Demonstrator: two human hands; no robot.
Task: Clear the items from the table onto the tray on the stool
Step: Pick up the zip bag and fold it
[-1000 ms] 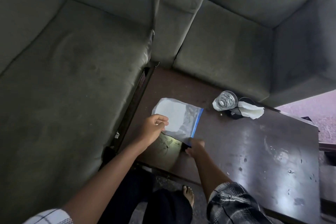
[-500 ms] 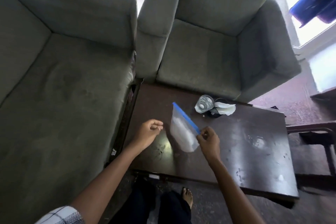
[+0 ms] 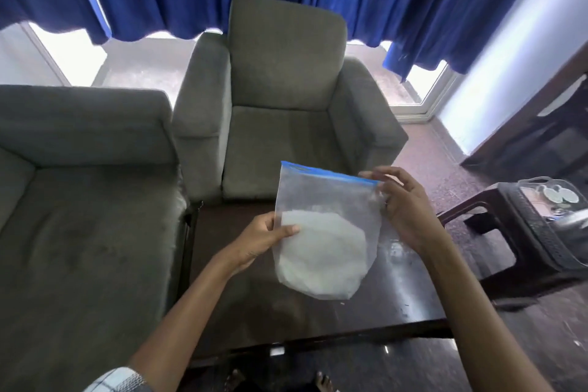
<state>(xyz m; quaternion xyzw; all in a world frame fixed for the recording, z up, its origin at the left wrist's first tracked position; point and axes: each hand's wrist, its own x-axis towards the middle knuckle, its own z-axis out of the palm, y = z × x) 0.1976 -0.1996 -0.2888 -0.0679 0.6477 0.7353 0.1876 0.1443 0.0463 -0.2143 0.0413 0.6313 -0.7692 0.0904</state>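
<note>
While the zip bag (image 3: 321,242) hung upright in mid-frame, lifted clear of the table (image 3: 397,289) below it, both hands had hold of it. Left hand (image 3: 257,237): thumb on the front face, fingers behind, pinching the bag's left edge about halfway down. Right hand (image 3: 404,204): fingertips pinching the upper right corner at the blue seal strip.

White contents slumped in the lower half; the upper half was slack and clear. Could not tell whether the seal was fully closed.

Tray (image 3: 534,226) sat on the stool (image 3: 496,270) at the right edge of frame, some items on it, well apart from the bag.

Judgement: the carry across wanted the seal kept uppermost and the weight supported from beneath, not hung off one corner. Better to lower the bag flat onto a bare part of the tray than to drop it.
</note>
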